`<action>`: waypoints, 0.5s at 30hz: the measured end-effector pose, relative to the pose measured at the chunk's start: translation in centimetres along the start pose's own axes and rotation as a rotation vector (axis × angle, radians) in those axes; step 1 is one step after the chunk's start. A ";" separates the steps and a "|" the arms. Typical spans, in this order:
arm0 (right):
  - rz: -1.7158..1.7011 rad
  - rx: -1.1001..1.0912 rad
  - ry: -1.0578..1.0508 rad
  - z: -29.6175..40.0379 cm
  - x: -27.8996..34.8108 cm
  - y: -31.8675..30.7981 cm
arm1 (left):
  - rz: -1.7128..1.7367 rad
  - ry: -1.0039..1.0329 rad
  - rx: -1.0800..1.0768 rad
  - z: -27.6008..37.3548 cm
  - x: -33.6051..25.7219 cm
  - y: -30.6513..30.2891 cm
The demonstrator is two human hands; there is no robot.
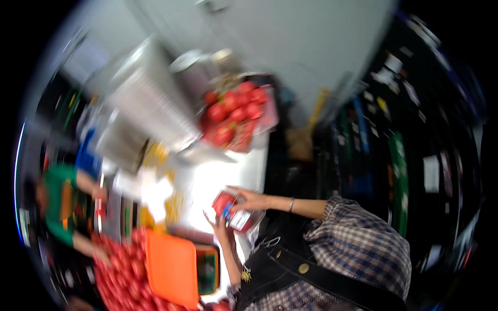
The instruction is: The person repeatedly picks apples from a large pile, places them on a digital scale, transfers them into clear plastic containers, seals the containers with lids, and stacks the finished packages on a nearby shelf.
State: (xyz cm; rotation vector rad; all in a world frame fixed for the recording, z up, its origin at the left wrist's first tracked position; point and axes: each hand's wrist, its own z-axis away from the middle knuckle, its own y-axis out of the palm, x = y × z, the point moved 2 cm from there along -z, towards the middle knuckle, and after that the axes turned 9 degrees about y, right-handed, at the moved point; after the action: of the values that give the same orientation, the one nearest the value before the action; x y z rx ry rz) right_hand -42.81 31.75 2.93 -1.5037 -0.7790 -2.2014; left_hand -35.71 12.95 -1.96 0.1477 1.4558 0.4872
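Observation:
A clear plastic pack of red tomatoes with a blue band and a white printed label is between my hands, over the bright table. My right hand spreads over its top and far side, gripping it. From below, my left hand supports the near left edge, some fingers against the pack and others sticking out. Motion blur hides the exact finger contact. Just left of my left forearm is an orange plastic tray or lid, beside a dark crate with an orange rim.
Loose tomatoes are heaped at lower left, where a person in green reaches in. A tray of tomatoes sits at the table's far end. Tall stacks of clear plastic containers stand beside it. Dark crates line the right.

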 end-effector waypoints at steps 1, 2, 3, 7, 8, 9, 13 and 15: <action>0.021 -0.121 -0.091 1.0 -0.3 -0.5 | 0.083 0.014 0.068 0.8 -2.1 2.2; -0.186 -0.078 -0.026 3.9 2.7 0.3 | 0.187 0.004 0.046 1.5 -3.4 3.4; -0.300 -0.115 -0.046 6.5 4.0 0.1 | 0.314 0.024 0.205 2.3 -4.3 4.7; -0.483 -0.260 -0.342 16.6 9.7 0.9 | -0.030 -0.046 0.396 3.9 -4.7 8.0; -0.288 -0.441 -0.422 20.8 12.2 1.1 | -0.271 0.090 0.475 3.8 -0.8 6.2; -0.167 -0.610 -0.489 25.4 14.4 1.1 | -0.368 0.064 0.551 4.8 0.1 7.0; 0.457 -1.289 -0.742 43.2 24.0 4.6 | -1.128 0.492 0.729 7.5 4.6 5.1; 0.701 -1.591 -0.690 50.4 27.2 5.5 | -1.306 0.631 0.749 8.0 6.4 3.3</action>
State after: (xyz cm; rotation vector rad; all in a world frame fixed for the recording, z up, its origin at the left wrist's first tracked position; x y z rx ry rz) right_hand -12.84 59.10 43.70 -2.5417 1.6048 -1.4775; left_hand -28.47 20.07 -5.52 -0.4022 1.9245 -1.1782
